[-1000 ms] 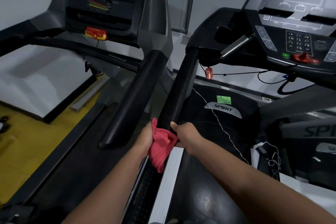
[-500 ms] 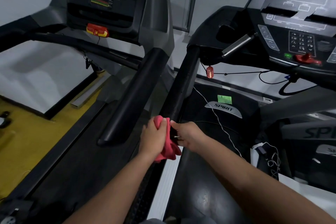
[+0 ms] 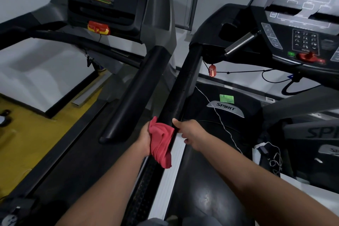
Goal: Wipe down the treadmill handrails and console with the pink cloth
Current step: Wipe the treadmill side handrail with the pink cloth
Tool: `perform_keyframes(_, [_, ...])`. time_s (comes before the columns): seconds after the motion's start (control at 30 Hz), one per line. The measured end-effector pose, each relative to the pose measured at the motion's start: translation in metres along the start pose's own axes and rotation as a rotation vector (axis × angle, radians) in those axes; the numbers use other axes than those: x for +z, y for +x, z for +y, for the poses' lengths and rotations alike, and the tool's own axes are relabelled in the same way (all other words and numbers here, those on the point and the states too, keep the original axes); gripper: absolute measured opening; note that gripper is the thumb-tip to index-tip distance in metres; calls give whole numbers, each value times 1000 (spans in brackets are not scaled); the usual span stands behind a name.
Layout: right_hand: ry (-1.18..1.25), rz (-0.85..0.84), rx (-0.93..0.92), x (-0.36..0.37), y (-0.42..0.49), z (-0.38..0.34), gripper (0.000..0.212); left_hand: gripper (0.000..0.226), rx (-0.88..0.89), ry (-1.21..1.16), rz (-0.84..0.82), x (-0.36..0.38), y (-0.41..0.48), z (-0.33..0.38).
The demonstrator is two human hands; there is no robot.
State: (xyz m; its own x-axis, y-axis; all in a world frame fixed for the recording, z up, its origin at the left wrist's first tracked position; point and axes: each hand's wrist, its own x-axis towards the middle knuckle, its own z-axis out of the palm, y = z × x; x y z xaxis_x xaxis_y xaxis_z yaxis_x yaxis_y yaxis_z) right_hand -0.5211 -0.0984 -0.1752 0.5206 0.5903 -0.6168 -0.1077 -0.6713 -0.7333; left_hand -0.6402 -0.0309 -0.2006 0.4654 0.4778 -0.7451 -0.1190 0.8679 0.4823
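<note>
Yellow floor — green sticker

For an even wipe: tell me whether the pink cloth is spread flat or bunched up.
Bunched. The pink cloth is crumpled in folds in the left hand, its lower end hanging loose.

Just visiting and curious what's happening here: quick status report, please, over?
Left hand grips pink cloth at handrail lower end. Right hand holds handrail, thumb on top. White cable trails nearby, not blocking.
</note>
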Motion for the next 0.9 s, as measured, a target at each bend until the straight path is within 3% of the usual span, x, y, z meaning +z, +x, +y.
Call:
perform_keyframes(0.07, [14, -11, -2, 0, -2, -1, 41, 35, 157, 134, 17, 6, -8, -4])
perform_keyframes(0.13, [71, -34, -4, 1, -5, -1, 40, 42, 353, 361, 97, 13, -12, -8])
perform_keyframes(0.23, [171, -60, -23, 6, -11, 2, 32, 55, 577, 887, 407, 27, -20, -10])
perform_keyframes(0.3, [216, -53, -78, 10, -16, 5, 25, 56, 624, 1077, 513, 37, -28, -12])
perform_keyframes(0.43, [307, 142, -349, 14, -32, 15, 5, 54, 594, 1148, 493, 45, -37, -13])
perform_keyframes(0.53, [99, 146, -616, 14, -46, 26, 26, 47, 603, 1017, 414, 47, -44, -11])
perform_keyframes(0.6, [-1, 110, -615, 18, -40, 32, 26, 43, 660, 944, 357, 44, -47, -12])
perform_keyframes(0.77, [-60, 122, -562, 44, -15, 39, 65, 22, 913, 924, 305, 28, -47, -7])
perform_keyframes(0.9, [48, 139, -405, 64, -18, 26, 99, 19, 850, 800, 228, 17, -34, 6])
